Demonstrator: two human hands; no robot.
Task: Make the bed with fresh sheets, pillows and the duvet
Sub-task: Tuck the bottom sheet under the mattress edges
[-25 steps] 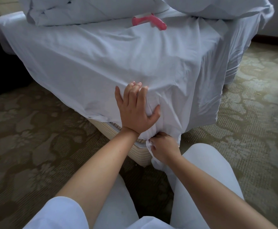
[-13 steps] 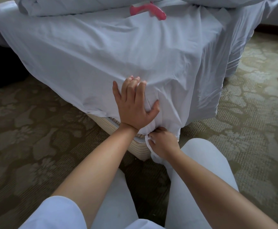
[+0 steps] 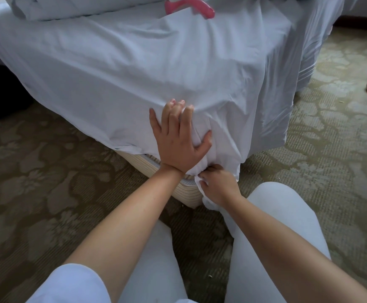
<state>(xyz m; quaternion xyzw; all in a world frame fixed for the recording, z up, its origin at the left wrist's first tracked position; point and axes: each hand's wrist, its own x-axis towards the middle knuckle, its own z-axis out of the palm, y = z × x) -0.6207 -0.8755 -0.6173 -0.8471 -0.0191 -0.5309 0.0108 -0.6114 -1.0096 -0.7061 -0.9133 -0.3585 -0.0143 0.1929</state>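
I've got my left hand (image 3: pixel 179 142) spread flat against the sheet (image 3: pixel 134 68) at the mattress corner, pinning the fold so it can't slide while my right hand (image 3: pixel 218 185) pinches the bunched tail just below, ready, I'd judge, for tucking. The bed base (image 3: pixel 179 191) shows bare beneath (my knees crowd it). A pink hanger (image 3: pixel 189 6) and the duvet (image 3: pixel 69 7) lie further up the bed.
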